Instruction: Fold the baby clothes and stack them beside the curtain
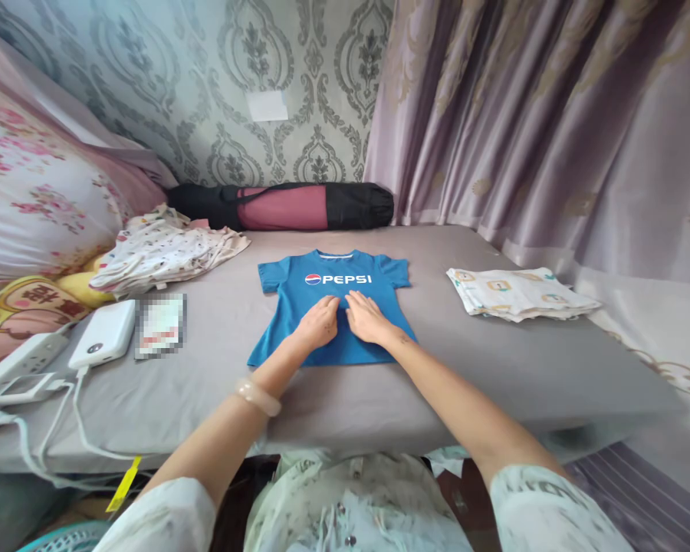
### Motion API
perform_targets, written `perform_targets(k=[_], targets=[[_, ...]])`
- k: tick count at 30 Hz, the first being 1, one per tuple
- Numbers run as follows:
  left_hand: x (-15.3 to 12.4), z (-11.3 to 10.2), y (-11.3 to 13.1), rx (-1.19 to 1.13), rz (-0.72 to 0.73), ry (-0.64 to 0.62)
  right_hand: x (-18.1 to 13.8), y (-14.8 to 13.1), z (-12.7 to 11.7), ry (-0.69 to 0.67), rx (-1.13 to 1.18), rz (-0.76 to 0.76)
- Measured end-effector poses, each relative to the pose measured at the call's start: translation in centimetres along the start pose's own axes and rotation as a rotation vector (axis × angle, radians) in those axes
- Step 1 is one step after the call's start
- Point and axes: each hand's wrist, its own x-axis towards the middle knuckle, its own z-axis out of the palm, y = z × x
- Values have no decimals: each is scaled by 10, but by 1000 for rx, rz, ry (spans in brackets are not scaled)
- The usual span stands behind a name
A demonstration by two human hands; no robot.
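Note:
A blue T-shirt (333, 264) with a white PEPSI print and round logo lies spread face up on the grey-covered surface, its collar pointing away from me. My left hand (320, 322) rests on the shirt's middle, just below the print, with a pale bangle on that wrist. Close beside it, my right hand (368, 317) lies on the cloth too, fingers pointing forward. Both hands look flattened on the fabric, and neither grips anything that I can see. They cover part of the shirt's lower front.
Folded white printed cloth (517, 293) lies to the right. On the left are a rumpled printed cloth (166, 249), a white power bank (103, 333), a power strip (20, 368) and cables. A black and maroon rolled bag (281, 207) lies along the patterned wall; curtains hang right.

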Motion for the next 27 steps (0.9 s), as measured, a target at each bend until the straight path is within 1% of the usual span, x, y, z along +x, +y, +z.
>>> perform_targets(k=[2, 4, 6, 8, 10, 12, 15, 18, 20, 23, 25, 27], targets=[[12, 19, 2, 54, -92, -15, 11, -3, 16, -41, -20, 58], [13, 26, -4, 103, -202, -27, 13, 2, 22, -52, -30, 89], [8, 23, -16, 135, -302, -43, 11, 13, 20, -44, -48, 132], [1, 14, -32, 160, -384, -47, 7, 28, 16, -24, -79, 206], [-5, 5, -49, 195, -443, -39, 5, 41, 12, 0, -112, 279], [-11, -2, -62, 224, -474, -33, 5, 51, 9, 17, -135, 320], [-15, -9, -73, 237, -470, -51, 6, 55, 7, 16, -150, 321], [-21, -15, -75, 238, -435, -109, 4, 54, 6, 7, -169, 309], [-30, -21, -75, 221, -390, -157, -4, 53, 4, -16, -173, 281], [-56, -29, -75, 162, -323, -205, -32, 55, 2, -54, -165, 186], [-78, -34, -74, 139, -301, -227, -61, 56, 2, -42, -169, 96], [-100, -41, -72, 140, -238, -237, -90, 57, -1, -26, -168, 14]])
